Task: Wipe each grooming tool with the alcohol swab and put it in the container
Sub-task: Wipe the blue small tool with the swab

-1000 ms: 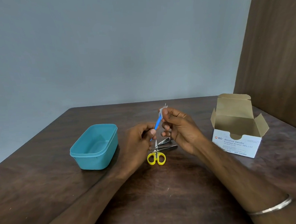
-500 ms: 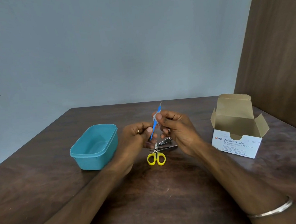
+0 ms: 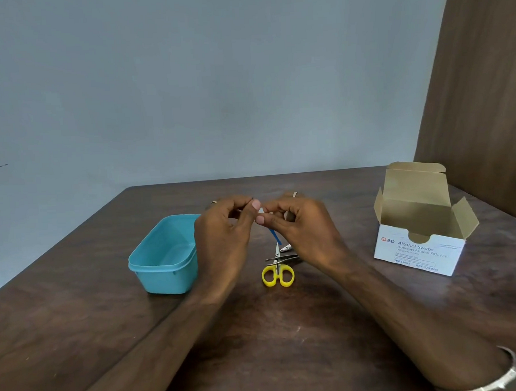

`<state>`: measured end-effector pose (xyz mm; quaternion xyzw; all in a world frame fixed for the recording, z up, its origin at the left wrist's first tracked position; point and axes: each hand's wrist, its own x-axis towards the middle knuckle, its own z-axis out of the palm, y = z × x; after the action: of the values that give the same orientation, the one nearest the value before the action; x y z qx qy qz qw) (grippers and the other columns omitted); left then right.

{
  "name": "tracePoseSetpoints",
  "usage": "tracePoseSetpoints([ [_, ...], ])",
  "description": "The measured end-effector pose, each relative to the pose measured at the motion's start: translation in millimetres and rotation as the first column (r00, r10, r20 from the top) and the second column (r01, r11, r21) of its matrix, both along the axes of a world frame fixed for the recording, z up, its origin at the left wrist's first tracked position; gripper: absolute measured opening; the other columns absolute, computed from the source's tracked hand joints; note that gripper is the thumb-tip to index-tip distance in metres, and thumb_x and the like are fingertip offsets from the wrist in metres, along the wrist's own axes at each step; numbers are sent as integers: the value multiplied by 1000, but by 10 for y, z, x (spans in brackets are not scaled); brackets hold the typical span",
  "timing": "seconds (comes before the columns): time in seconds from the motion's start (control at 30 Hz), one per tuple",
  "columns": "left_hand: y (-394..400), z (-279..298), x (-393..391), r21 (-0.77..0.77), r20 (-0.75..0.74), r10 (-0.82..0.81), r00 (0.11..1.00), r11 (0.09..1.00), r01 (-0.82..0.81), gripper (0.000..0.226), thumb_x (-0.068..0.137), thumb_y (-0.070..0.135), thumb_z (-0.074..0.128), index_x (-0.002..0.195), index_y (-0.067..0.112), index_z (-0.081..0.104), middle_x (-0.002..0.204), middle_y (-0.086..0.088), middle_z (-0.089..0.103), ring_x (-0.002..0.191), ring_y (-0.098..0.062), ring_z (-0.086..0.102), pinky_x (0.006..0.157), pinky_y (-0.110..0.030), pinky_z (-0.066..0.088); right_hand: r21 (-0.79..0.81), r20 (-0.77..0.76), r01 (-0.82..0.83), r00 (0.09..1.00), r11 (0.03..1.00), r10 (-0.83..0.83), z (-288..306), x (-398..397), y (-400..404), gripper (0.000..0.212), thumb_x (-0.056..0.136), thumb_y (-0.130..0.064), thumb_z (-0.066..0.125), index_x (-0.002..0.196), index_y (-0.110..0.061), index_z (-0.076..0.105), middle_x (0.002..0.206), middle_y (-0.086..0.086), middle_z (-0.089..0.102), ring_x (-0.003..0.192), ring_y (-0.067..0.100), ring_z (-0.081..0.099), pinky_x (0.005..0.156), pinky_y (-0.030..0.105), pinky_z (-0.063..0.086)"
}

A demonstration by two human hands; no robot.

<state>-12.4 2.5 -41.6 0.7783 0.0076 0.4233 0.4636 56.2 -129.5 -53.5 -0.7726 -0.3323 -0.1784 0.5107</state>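
Above the table's middle, my left hand and my right hand meet at the fingertips. Between them shows a bit of white alcohol swab, and a thin blue tool hangs down from the pinch, tip towards the table. My left fingers seem to hold the tool's top end and my right fingers the swab around it; the exact grip is hidden. Below lie yellow-handled scissors, metal tweezers and a nail clipper. The teal container stands to the left, with nothing visible inside.
An open white box of alcohol swabs stands at the right on the dark wooden table. A brown wooden panel rises behind it. A metal bangle is on my right wrist.
Both hands rose and came together. The blue tool, which pointed up from my left hand, now hangs downward from the fingertips. The tools on the table have not moved.
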Motion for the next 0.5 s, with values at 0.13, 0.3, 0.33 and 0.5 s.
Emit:
tracePoseSetpoints([
  [0.13, 6, -6, 20, -11, -12, -14, 1000, 1000, 13, 8, 93, 24, 63, 87, 27, 68, 82, 15, 68, 84, -3, 62, 72, -20, 48, 3, -31, -21, 999, 1000, 21, 15, -16, 4, 10, 85, -32, 76, 89, -24, 79, 67, -3, 60, 59, 3, 47, 58, 28, 39],
  [0.3, 65, -35, 70, 1, 8, -11, 1000, 1000, 11, 6, 94, 21, 61, 88, 23, 64, 86, 5, 67, 85, -12, 62, 75, -40, 54, -36, -68, -47, 997, 998, 45, 5, -32, 11, 10, 86, -32, 75, 91, -24, 78, 67, -5, 61, 61, 0, 50, 57, 19, 38],
  [0.33, 77, -41, 80, -2, 22, -8, 1000, 1000, 8, 7, 94, 20, 61, 88, 23, 63, 86, 3, 66, 84, -14, 62, 75, -45, 54, -39, -72, -49, 996, 998, 46, -5, -26, 16, 10, 86, -32, 76, 91, -24, 78, 66, -9, 60, 61, 0, 50, 56, 15, 36],
  [0.5, 109, -8, 92, -125, 82, -5, 997, 992, 16, 23, 95, 17, 59, 81, 36, 58, 83, 10, 65, 82, -19, 63, 73, -54, 54, -77, -104, -70, 993, 995, 62, -42, -2, 24, 10, 86, -31, 76, 95, -27, 77, 72, -9, 62, 60, 0, 51, 58, 16, 37],
])
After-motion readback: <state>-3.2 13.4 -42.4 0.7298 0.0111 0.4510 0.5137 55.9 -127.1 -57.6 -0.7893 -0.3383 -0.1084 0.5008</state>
